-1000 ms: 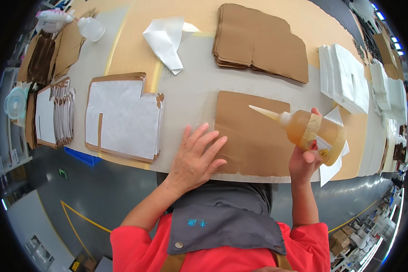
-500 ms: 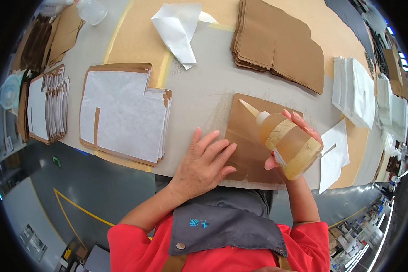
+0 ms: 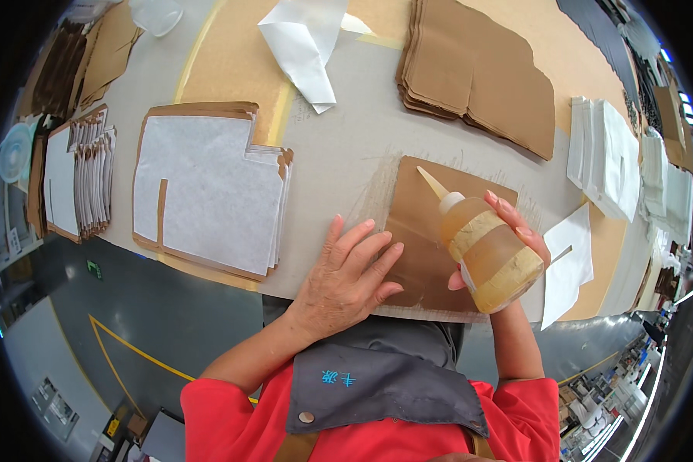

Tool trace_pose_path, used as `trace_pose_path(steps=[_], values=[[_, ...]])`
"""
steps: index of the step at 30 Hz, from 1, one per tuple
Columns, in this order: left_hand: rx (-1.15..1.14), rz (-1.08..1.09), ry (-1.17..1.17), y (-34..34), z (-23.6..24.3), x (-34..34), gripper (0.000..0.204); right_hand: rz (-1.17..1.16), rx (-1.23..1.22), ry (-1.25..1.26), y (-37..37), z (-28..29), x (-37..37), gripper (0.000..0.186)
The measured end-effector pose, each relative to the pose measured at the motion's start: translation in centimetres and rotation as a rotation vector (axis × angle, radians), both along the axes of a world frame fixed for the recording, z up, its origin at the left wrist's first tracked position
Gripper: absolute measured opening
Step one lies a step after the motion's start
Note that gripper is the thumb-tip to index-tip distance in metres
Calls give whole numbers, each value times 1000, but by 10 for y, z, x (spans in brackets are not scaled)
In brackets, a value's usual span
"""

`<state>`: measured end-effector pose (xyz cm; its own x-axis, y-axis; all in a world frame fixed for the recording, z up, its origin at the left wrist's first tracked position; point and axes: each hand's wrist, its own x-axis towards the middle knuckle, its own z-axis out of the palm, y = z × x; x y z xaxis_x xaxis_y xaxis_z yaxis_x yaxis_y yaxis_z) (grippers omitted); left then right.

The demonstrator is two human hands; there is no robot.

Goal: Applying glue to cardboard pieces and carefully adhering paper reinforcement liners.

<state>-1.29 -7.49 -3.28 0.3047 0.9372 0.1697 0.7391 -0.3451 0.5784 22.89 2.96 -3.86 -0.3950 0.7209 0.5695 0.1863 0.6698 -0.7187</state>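
A flat brown cardboard sheet (image 3: 423,231) is lain on the grey bench (image 3: 346,154), just in front of the person. The left hand (image 3: 346,277) is pressed flat, fingers spread and released, on the sheet's left edge. A clear plastic squeeze bottle of amber glue (image 3: 485,250) is grasped by the right hand (image 3: 516,239), its pointed nozzle tilted over the sheet. 1 stack of white-faced brown panels (image 3: 208,192) is seen to the left.

A stack of brown card pieces (image 3: 477,77), white-faced stacks (image 3: 208,192), and a crumpled white sheet (image 3: 304,46) lie on the table (image 3: 346,146)
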Motion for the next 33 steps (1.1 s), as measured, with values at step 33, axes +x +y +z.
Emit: trace_pose_path(steps=[33], values=[[40, 80, -146, 0, -5, -4, 28, -551, -135, -82, -44, 8, 96, 106]])
